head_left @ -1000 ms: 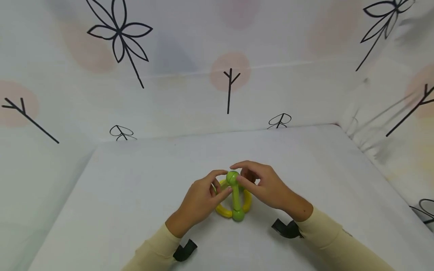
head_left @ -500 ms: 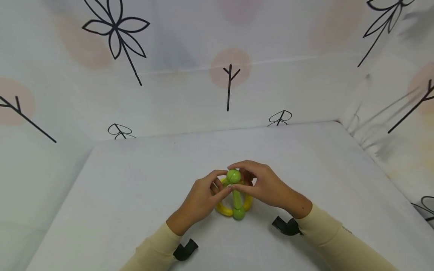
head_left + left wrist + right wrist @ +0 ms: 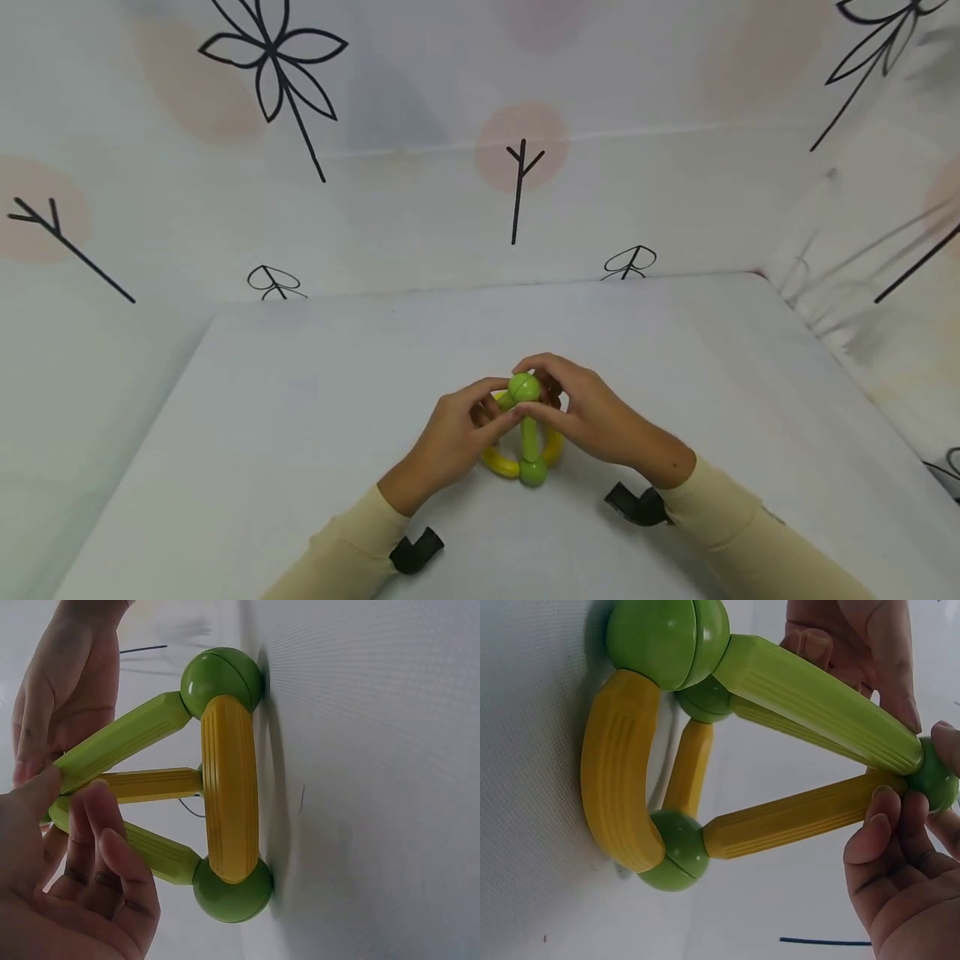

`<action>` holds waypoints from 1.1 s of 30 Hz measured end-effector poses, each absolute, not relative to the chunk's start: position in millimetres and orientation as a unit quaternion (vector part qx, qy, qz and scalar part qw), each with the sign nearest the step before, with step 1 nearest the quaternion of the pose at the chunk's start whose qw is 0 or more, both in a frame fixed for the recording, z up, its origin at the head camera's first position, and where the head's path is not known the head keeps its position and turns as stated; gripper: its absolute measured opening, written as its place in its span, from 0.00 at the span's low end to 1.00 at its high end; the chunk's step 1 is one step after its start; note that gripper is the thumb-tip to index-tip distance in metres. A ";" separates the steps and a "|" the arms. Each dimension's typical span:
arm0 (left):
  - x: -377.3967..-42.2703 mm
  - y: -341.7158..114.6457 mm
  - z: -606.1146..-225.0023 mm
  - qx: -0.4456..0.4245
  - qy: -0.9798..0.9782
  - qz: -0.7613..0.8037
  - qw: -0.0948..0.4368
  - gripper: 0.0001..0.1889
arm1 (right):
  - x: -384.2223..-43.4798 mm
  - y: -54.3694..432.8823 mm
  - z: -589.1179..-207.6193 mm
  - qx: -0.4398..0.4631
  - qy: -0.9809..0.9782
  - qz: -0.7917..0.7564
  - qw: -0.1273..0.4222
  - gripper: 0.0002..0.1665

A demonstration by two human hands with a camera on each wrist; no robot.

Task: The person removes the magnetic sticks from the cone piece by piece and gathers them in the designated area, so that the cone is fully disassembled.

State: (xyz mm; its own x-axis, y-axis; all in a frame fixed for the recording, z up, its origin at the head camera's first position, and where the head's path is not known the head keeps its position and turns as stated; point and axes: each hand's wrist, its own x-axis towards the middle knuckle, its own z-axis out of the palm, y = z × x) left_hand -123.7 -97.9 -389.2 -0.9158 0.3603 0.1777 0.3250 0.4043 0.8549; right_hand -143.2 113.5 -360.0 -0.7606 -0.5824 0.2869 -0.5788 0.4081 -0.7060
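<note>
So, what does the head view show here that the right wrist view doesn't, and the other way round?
Only the head view: the cream sleeves, the black wrist pieces and the large flower drawing.

Only the right wrist view: the straight yellow rod and the lower green ball at its base; I can't make out either from the head.

Both: the left hand, the right hand, the top green ball between them, a light green rod, curved yellow pieces and the white surface.
</note>
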 end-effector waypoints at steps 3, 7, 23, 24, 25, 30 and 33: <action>-124.8 -98.5 -390.2 0.200 0.832 0.517 0.026 0.19 | -142.5 113.0 -358.4 -0.341 0.844 -0.414 0.017 0.23; -126.3 -96.8 -390.2 0.200 0.828 0.524 0.023 0.19 | -140.5 114.2 -356.2 -0.332 0.849 -0.410 0.028 0.23; -127.0 -98.3 -395.6 0.184 0.814 0.551 0.015 0.18 | -143.9 113.7 -366.2 -0.358 0.825 -0.435 0.043 0.16; -127.1 -98.4 -396.0 0.184 0.812 0.553 0.014 0.19 | -143.9 113.7 -366.1 -0.356 0.824 -0.437 0.046 0.16; -127.3 -98.5 -396.3 0.185 0.811 0.555 0.013 0.19 | -143.9 113.6 -365.8 -0.354 0.824 -0.439 0.049 0.16; -127.2 -98.3 -396.5 0.189 0.805 0.562 0.005 0.19 | -144.1 113.5 -364.5 -0.344 0.828 -0.441 0.047 0.14; -126.1 -97.7 -397.0 0.184 0.803 0.566 0.008 0.18 | -144.3 114.1 -366.4 -0.339 0.830 -0.440 0.048 0.14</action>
State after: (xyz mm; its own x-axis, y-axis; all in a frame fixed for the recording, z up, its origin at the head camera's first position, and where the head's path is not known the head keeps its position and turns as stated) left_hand -126.1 -97.7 -397.0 -0.9320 0.3050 0.1957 0.2867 0.2905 0.9129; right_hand -144.3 114.1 -366.4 -0.7659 -0.6047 0.2184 -0.5201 0.3830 -0.7634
